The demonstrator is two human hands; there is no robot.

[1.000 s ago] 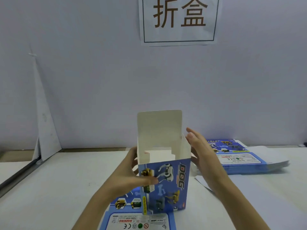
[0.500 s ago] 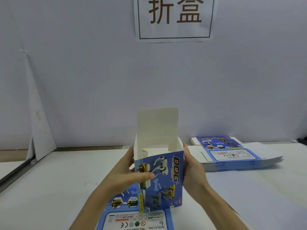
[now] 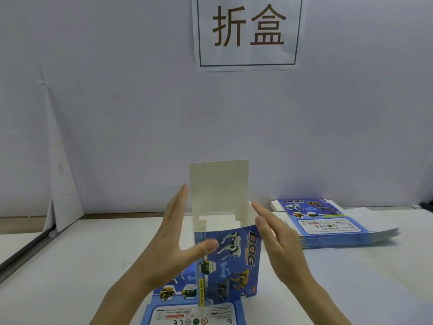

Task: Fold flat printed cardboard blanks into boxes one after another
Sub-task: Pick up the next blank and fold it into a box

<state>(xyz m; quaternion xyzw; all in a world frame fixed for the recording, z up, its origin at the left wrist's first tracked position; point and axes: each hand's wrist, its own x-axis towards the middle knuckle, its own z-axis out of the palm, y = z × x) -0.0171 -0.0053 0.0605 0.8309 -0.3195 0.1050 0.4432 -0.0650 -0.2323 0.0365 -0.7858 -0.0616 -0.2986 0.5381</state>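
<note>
A blue printed box (image 3: 230,261) with robot dogs and the word DOG stands upright on the white table (image 3: 70,266), its top open and its white lid flap (image 3: 219,184) raised at the back. My left hand (image 3: 171,242) is beside the box's left wall with straight fingers, its thumb across the front face. My right hand (image 3: 274,242) is flat by the right wall, fingers straight. A flat blank (image 3: 187,310) lies under the box toward me.
A stack of flat printed blanks (image 3: 328,224) lies on the table to the right. A paper sign (image 3: 247,31) hangs on the wall behind. A folded white sheet (image 3: 58,184) leans at the left, above a dark table edge strip (image 3: 23,252).
Both hands have let go of the box's sides and opened, fingers now straight beside its walls. The box stands in about the same spot.
</note>
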